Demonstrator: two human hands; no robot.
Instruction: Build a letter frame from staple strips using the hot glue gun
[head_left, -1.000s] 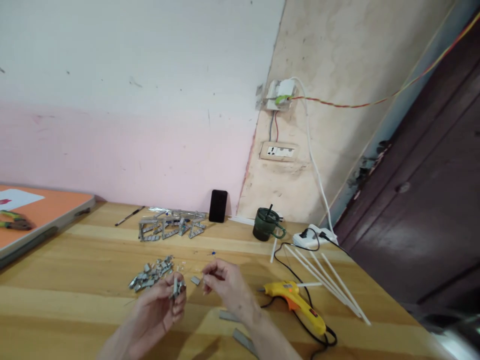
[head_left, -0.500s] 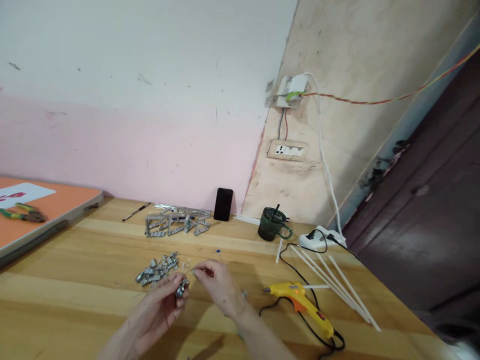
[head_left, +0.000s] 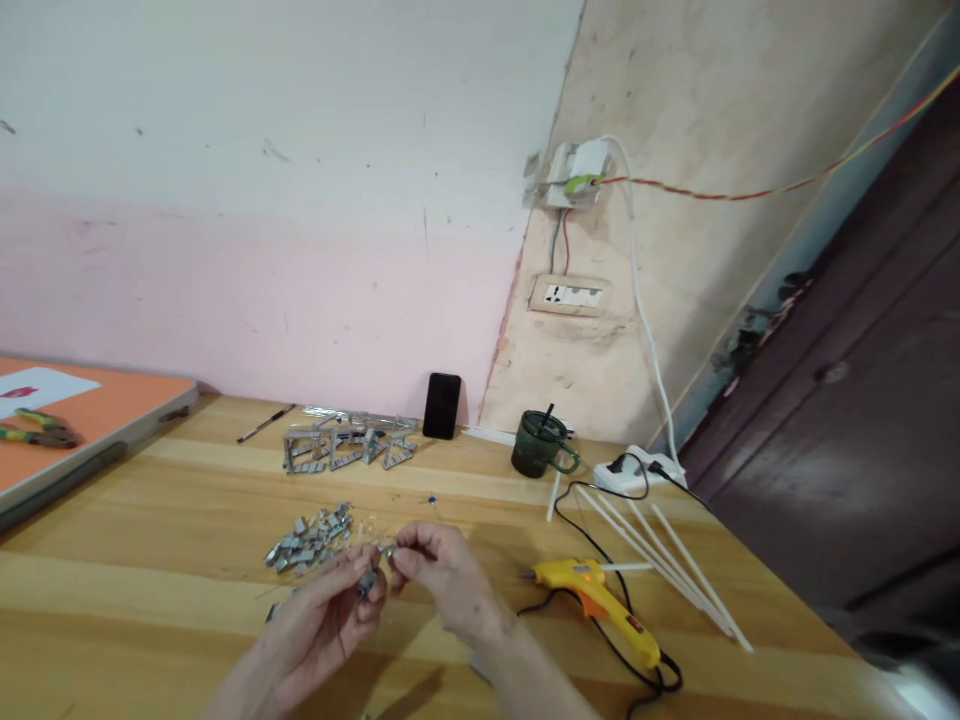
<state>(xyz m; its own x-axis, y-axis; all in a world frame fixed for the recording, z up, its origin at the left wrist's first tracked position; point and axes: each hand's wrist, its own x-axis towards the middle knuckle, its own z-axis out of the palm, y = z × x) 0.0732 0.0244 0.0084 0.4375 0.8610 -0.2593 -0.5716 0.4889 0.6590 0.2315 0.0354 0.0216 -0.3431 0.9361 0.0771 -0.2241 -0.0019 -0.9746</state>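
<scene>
My left hand [head_left: 324, 622] is closed around a small silvery metal piece [head_left: 367, 581], held just above the wooden table [head_left: 150, 560]. My right hand [head_left: 439, 575] meets it from the right, thumb and fingers pinched on a tiny grey piece [head_left: 389, 551] at the same spot. The two hands touch at the fingertips. Just beyond them lies a pile of several small grey metal pieces [head_left: 309, 540]. Further back stand assembled grey frame-like structures [head_left: 345, 447].
A yellow glue gun [head_left: 592, 598] with a black cord lies to the right, beside several white glue sticks [head_left: 664, 565]. A dark green mug [head_left: 538, 445], a black phone [head_left: 441, 405], a white power strip [head_left: 637, 470] and a pen [head_left: 264, 424] sit near the wall. Pliers [head_left: 34, 432] rest on an orange board [head_left: 90, 420] at left.
My hands have come together: the right hand moved left until its fingertips met the left hand's metal piece. The view shifted slightly.
</scene>
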